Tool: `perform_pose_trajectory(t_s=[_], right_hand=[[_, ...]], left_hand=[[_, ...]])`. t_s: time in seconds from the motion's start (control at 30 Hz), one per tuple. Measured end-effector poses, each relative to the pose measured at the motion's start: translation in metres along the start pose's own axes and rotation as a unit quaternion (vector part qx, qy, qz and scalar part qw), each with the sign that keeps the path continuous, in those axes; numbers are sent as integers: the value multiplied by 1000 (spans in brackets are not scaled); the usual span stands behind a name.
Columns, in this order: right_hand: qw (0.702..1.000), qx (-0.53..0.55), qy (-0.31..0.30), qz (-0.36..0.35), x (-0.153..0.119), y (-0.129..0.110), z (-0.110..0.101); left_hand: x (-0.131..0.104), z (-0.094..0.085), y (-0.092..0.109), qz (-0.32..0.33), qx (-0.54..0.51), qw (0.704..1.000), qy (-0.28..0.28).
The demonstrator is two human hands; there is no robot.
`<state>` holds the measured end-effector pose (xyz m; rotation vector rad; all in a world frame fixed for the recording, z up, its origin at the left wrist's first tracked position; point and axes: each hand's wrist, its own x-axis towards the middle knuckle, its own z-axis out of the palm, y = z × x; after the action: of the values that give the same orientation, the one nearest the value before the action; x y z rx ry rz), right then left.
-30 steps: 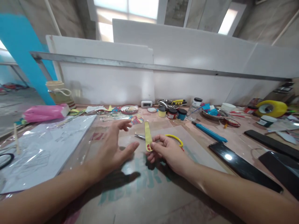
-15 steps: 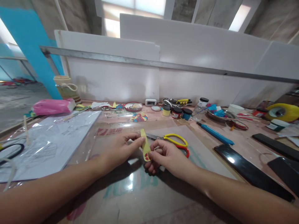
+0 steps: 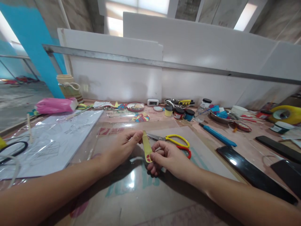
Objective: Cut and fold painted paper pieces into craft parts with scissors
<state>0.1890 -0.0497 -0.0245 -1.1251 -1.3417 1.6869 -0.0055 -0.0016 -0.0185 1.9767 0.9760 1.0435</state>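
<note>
A narrow yellow strip (image 3: 147,147) with red spots at its lower end is held upright between my hands, over the plastic-covered table. My left hand (image 3: 128,142) pinches its upper end between thumb and fingers. Near the red spots, my right hand (image 3: 164,157) grips the lower right edge, its other fingers curled beneath. Just behind my right hand lie scissors (image 3: 177,141) with one yellow and one red handle, their blades pointing left toward the strip.
White drawing sheets (image 3: 77,135) lie on the left beside black-handled scissors (image 3: 17,150). Paint jars (image 3: 178,113), a small white clock (image 3: 152,102) and a bead dish (image 3: 135,107) line the back. On the right are a blue cutter (image 3: 218,135) and a long black object (image 3: 254,172).
My left thumb and fingers have shifted slightly up the strip to its top end. My right hand keeps its grip. The whole view has shifted a little.
</note>
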Motion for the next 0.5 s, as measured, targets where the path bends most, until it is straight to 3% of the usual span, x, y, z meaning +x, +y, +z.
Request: perform_pose_trajectory(t_s=[0.27, 0.5], right_hand=[[1000, -10, -11, -5, -1, 1, -1], [1000, -22, -17, -7, -1, 1, -1]], left_hand=[[-1, 0, 3, -32, 7, 999, 13], [-2, -1, 2, -14, -4, 1000, -11]])
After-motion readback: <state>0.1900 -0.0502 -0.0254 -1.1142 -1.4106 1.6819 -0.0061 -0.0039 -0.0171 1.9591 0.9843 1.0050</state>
